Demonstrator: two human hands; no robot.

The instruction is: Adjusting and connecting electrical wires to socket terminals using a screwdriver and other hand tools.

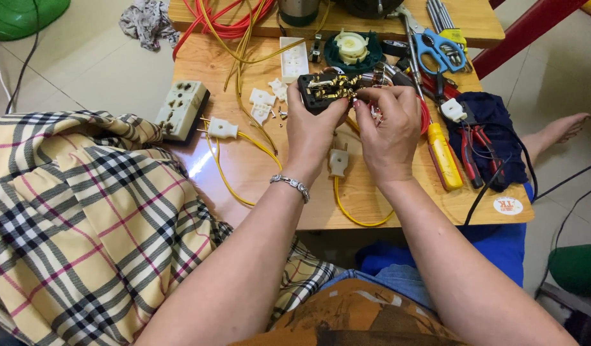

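The left hand [311, 125] grips the open black socket [325, 90] above the surface [257, 173], while the right hand [390, 128] pinches its wires [380, 78].

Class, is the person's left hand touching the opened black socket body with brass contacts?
Touching: the head view shows the left hand gripping the black socket body.

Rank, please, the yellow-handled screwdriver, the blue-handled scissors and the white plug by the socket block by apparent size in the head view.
1. yellow-handled screwdriver
2. blue-handled scissors, close to it and farther from the camera, so unsure
3. white plug
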